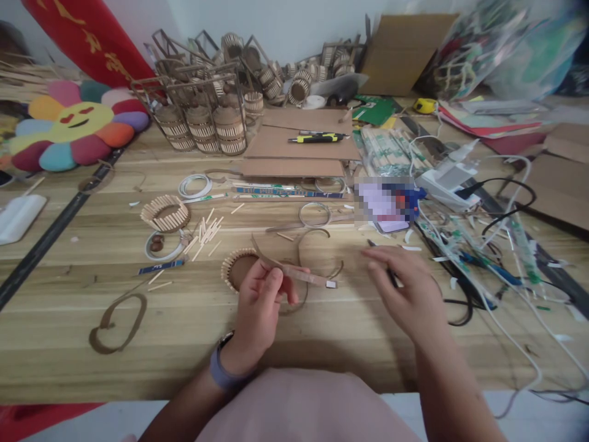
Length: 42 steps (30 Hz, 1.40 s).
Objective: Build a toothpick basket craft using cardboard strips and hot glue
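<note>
The left hand [261, 301] pinches a thin brown cardboard strip [294, 270] between thumb and fingertips, gripping it near its left end. The strip's long axis runs from upper left to lower right, sloping toward the right hand [405, 288], and its free tip carries a small white tab [330, 284]. That tip ends just short of the right hand's fingers, so the right hand is the nearer one to the loose end. The right hand's fingers are curled around a dark slender tool [381, 261], whose kind I cannot tell. Just behind the left hand, a small round stick-walled basket base [237, 268] sits on the wooden table [69, 294].
</note>
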Tool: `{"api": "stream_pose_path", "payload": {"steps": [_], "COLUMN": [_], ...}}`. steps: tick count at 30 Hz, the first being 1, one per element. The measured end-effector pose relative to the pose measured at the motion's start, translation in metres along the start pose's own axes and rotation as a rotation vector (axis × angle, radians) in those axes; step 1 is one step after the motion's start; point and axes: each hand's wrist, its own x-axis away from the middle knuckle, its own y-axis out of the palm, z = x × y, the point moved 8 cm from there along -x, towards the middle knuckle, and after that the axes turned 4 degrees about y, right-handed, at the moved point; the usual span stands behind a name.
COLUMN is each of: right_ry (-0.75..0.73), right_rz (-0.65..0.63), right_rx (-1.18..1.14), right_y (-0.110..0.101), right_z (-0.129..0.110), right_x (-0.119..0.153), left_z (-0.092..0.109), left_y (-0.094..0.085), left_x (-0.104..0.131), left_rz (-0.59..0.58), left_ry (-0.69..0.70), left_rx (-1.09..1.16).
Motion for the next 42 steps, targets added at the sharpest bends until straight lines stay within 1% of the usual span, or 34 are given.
{"api": "stream_pose_path", "payload": {"steps": [2,4,6,8,10,12,14,16,18,21,24,33,35,37,39,42], "right_ry": [-0.013,-0.009,0.028,0.068,0.075,0.055,0.031,0.003,-0.018,-0.023,-0.017,-0.001,-0.005,-0.012,-0.021,-0.071], "right_rz": [-0.216,-0.341,-0.399,-0.415,-0.406,-0.388,-0.362,-0.331,-0.309,-0.318,-0.347,-0.345,-0.350,-0.345,-0.277,-0.043], "right_rx": [-0.197,-0.337,-0.403,-0.425,-0.436,-0.437,-0.416,-0.386,-0.356,-0.331,-0.341,-0.344,-0.332,-0.310,-0.264,-0.133], "right_y": [0.023,0.036,0.043,0.045,0.045,0.043,0.041,0.039,0.038,0.040,0.041,0.038,0.038,0.038,0.035,0.020], "right_z": [-0.023,-0.044,-0.055,-0.060,-0.064,-0.070,-0.077,-0.083,-0.087,-0.089,-0.088,-0.083,-0.083,-0.084,-0.083,-0.089], "right_x": [0.001,0.002,0.002,0.001,0.000,-0.001,0.000,0.000,0.000,0.000,0.000,-0.002,-0.002,-0.002,-0.001,0.001], "left_z": [0.001,0.001,0.002,0.004,0.003,-0.002,-0.004,0.001,0.007,0.013,0.012,0.004,0.002,-0.001,-0.004,-0.005], "left_y": [0.000,0.000,-0.002,-0.001,0.005,0.010,0.009,0.006,0.006,0.010,0.010,0.013,0.013,0.010,0.006,-0.002], "left_x": [0.000,0.001,0.001,0.003,0.005,0.008,0.010,0.010,0.010,0.011,0.012,0.009,0.008,0.008,0.008,0.009], "left_rz": [-0.004,-0.007,-0.004,-0.039,-0.118,-0.181,-0.167,-0.120,-0.106,-0.128,-0.134,-0.156,-0.149,-0.118,-0.065,0.029], "left_ry": [0.007,0.021,0.051,0.094,0.093,0.053,0.040,0.095,0.170,0.237,0.228,0.049,0.020,-0.011,-0.028,-0.010], "left_rx": [0.050,0.082,0.077,0.035,-0.055,-0.179,-0.307,-0.398,-0.447,-0.468,-0.462,-0.324,-0.307,-0.311,-0.318,-0.330]}}
